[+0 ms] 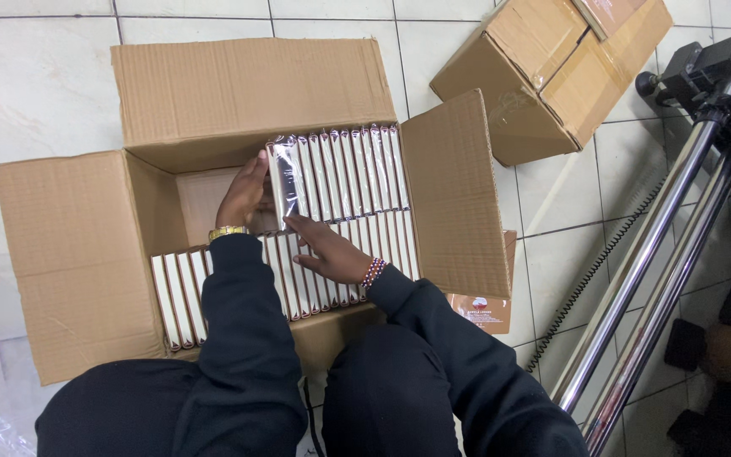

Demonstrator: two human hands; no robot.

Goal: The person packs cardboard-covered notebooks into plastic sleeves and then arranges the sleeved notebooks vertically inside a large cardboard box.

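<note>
Mid-frame, the left hand (244, 192) lies flat and open against the end of the upper row of wrapped packs (338, 172) inside the open cardboard box (69, 254). The right hand (330, 251), fingers spread, presses on the lower row (298, 283).

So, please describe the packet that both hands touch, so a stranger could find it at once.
Start at the big open cardboard box on the tiled floor, and look at its upper row of slim white packets. The target packet is at that row's left end, between the left hand and right hand. Only it borders the empty gap.
</note>
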